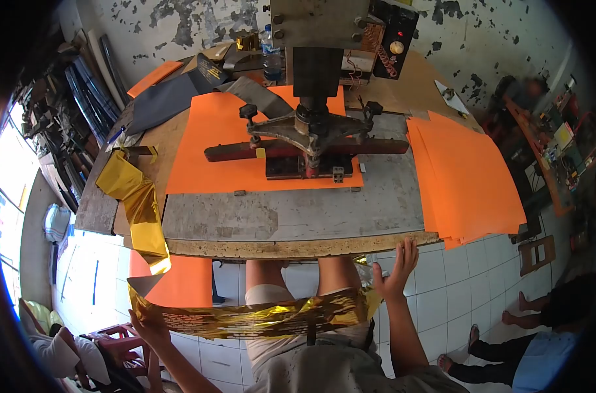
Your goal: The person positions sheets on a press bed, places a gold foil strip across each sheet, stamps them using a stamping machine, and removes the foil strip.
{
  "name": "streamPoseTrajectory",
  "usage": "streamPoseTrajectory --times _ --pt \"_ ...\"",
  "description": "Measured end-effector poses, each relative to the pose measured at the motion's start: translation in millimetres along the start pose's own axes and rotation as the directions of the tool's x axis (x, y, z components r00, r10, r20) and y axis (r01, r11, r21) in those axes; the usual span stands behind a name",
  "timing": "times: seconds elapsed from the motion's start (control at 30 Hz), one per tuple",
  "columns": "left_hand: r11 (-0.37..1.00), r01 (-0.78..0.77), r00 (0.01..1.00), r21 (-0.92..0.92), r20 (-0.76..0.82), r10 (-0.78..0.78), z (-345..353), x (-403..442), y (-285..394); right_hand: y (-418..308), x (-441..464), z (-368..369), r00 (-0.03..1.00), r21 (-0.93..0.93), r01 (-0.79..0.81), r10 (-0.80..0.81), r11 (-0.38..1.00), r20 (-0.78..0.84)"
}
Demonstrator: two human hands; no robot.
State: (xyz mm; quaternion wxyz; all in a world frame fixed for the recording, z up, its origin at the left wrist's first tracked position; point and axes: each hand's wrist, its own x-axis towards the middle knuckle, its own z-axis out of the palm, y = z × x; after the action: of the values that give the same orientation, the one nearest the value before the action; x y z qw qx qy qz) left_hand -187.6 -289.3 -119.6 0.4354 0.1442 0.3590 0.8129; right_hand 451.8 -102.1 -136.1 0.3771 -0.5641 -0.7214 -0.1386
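Observation:
A long strip of gold foil [245,319] stretches across my lap, with rows of used print marks along it. My left hand [151,327] is closed on its left end. From there the foil continues up over the table's left edge as a shiny gold length [141,206]. My right hand [396,272] has its fingers spread and rests at the table's wooden front edge [298,247]. The foil's crumpled right end lies close to my right wrist. Ahead, an orange sheet [206,144] lies beneath the hot stamping press [311,141].
A stack of orange sheets [468,180] hangs slightly over the table's right front edge. Dark grey sheets [164,101] and a water bottle [270,56] are at the back. Other people sit at the lower left and stand at the lower right [540,357].

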Motion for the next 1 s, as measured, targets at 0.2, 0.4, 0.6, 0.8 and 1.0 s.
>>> streamPoseTrajectory --times 0.2,0.4,0.6,0.8,1.0 --pt "0.992 0.052 0.990 0.112 -0.136 -0.036 -39 3 -2 6 -8 15 0.998 0.028 0.001 0.001 1.000 -0.061" --pt "0.579 0.434 0.894 0.690 -0.409 -0.183 -52 -5 -21 1 -5 12 0.998 0.041 -0.005 0.008 0.999 -0.064" --pt "0.049 0.138 0.990 0.989 -0.136 -0.039 -85 7 -49 -6 6 -5 0.998 0.019 -0.014 0.015 1.000 -0.057" --pt "0.042 -0.277 0.864 0.960 0.229 0.448 99 21 -36 -25 67 -45 0.998 0.047 -0.048 0.050 0.998 -0.033" --pt "0.047 -0.623 0.710 0.781 0.540 0.451 209 81 -49 -32 155 -17 0.982 0.125 -0.068 0.044 0.990 0.183"
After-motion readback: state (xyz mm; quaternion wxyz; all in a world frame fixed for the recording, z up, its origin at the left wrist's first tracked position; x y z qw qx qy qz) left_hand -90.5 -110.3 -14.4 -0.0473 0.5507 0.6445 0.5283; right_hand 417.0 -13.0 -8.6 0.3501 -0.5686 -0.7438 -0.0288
